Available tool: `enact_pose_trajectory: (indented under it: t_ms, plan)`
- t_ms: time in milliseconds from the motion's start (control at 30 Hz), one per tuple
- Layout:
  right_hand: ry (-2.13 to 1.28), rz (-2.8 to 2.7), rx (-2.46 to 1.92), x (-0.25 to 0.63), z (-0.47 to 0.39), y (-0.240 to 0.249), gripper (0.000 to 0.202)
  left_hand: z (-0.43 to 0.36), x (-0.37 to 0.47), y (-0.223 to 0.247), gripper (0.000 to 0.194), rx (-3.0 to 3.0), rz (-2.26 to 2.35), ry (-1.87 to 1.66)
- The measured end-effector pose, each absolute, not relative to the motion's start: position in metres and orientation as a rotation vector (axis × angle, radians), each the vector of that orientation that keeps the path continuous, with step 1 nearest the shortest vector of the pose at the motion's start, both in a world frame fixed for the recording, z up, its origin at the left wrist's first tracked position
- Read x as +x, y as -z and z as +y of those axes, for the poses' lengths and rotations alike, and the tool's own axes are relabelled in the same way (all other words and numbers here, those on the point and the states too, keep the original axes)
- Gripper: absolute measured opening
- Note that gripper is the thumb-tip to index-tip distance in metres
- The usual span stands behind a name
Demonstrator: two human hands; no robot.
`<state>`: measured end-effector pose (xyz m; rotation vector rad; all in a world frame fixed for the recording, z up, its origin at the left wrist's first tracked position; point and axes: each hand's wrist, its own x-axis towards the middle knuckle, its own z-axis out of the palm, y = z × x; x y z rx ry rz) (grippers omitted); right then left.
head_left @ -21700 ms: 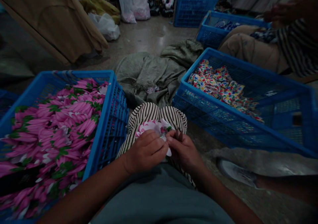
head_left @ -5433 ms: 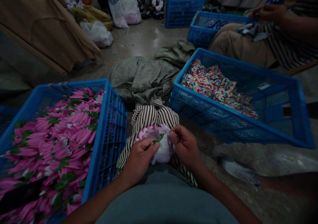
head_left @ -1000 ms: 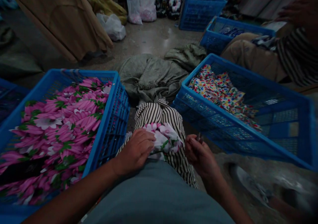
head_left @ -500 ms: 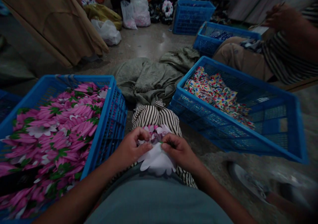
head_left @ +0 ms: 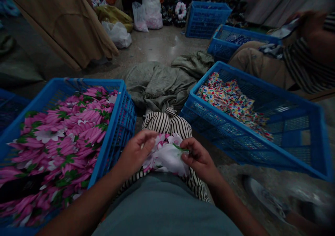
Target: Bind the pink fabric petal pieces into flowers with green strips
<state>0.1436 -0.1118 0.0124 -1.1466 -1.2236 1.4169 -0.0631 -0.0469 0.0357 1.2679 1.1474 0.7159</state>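
Observation:
On my lap, over black-and-white striped cloth (head_left: pixel 158 121), lies a fabric flower (head_left: pixel 165 155) with white and pink petals and a thin green part. My left hand (head_left: pixel 138 151) is at its left edge, thumb and fingers closed against the petals; the exact grip is partly hidden. At the flower's right side, my right hand (head_left: pixel 200 158) pinches the green part (head_left: pixel 180 148) between thumb and fingers. To my left, a blue crate (head_left: pixel 121 100) is heaped with pink flowers (head_left: pixel 75 124) with green leaves and a few white ones.
A blue crate (head_left: pixel 261 152) of colourful patterned fabric pieces (head_left: pixel 230 100) stands at my right. Grey-green sacking (head_left: pixel 159 81) lies ahead on the floor. A person in striped clothing (head_left: pixel 305 68) sits at the right. Further blue crates (head_left: pixel 208 18) and white plastic bags (head_left: pixel 153 11) stand behind.
My hands have moved apart, the right hand outward to the right with the green part. The flower has been turned, showing more of its pink petals. The view has shifted slightly.

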Motion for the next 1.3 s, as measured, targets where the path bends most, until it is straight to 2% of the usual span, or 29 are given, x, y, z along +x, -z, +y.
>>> enact_pose_trajectory:
  t_ms: [133,267,367,467,633,700,867,1067,1300]
  plan:
    - [-1.509,-1.125,-1.085,0.142,-0.111,-0.014,0.019,-0.059,-0.044,-0.035,0.026,0.957,0.855,-0.359]
    - [-1.555,-1.015,-1.107,0.138,-0.107,-0.011,0.036,-0.066,-0.038,-0.029,0.023,1.015,0.946,-0.430]
    - [-1.525,-0.948,-1.215,0.132,-0.103,-0.008,0.026,-0.067,-0.039,-0.031,0.019,1.153,0.995,-0.462]
    - [-1.481,-0.892,-1.278,0.127,-0.102,-0.007,0.018,-0.066,-0.040,-0.033,0.025,1.043,0.912,-0.448]
    - [-1.685,-0.934,-1.176,0.128,-0.102,-0.008,0.016,-0.067,-0.034,-0.033,0.019,0.737,0.914,-0.476]
    - [-1.576,-0.985,-1.252,0.129,-0.104,-0.008,0.013,-0.067,-0.030,-0.036,0.017,0.599,0.954,-0.553]
    - [-0.945,-1.391,-1.369,0.133,-0.114,-0.020,0.009,-0.068,-0.027,-0.042,0.013,0.535,1.028,-0.646]
    - [-0.769,-1.840,-1.388,0.132,-0.114,-0.035,0.014,-0.071,-0.025,-0.040,0.013,0.622,1.033,-0.653]
    - [-0.489,-1.938,-1.453,0.132,-0.114,-0.028,0.017,-0.072,-0.020,-0.047,0.010,0.598,0.992,-0.622]
